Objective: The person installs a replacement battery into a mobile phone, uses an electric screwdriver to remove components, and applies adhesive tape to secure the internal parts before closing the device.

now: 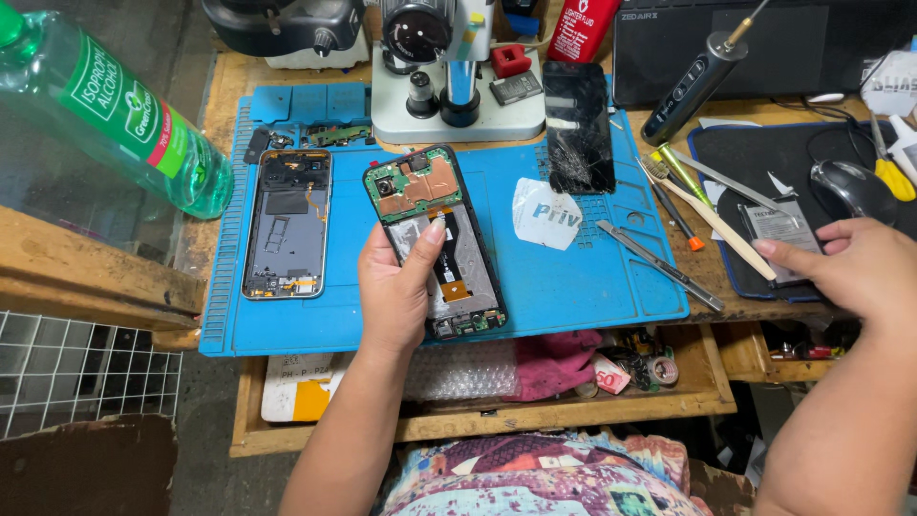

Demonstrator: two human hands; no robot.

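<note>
1. Holding an opened smartphone (435, 239) up off the blue repair mat (573, 277), the left hand (394, 291) wraps it from below with the thumb pressed across the middle of the exposed board. That grip keeps the bare internals facing the camera and tilted toward the person, probably for inspection.

2. The right hand (860, 268) reaches out to the right side of the bench, fingers loosely together and index fingertip touching a flat grey battery (783, 229) that lies on the dark pad (755, 153). It clamps on nothing; whether it has any real hold on the battery I cannot tell.

3. A second phone frame (287, 222) lies face-open on the left of the mat, well apart from the held phone, likely parked so its parts stay flat.

4. A cracked screen panel (579, 129) rests beside the microscope base (458, 105) at the mat's far edge, out of the working area.

5. Metal tweezers (659, 265) and a brush (707, 218) lie near the mat's right edge, within reach of the right hand.

6. A clear green-labelled alcohol bottle (115, 110) lies tilted on the raised ledge at left, away from the open electronics.
</note>
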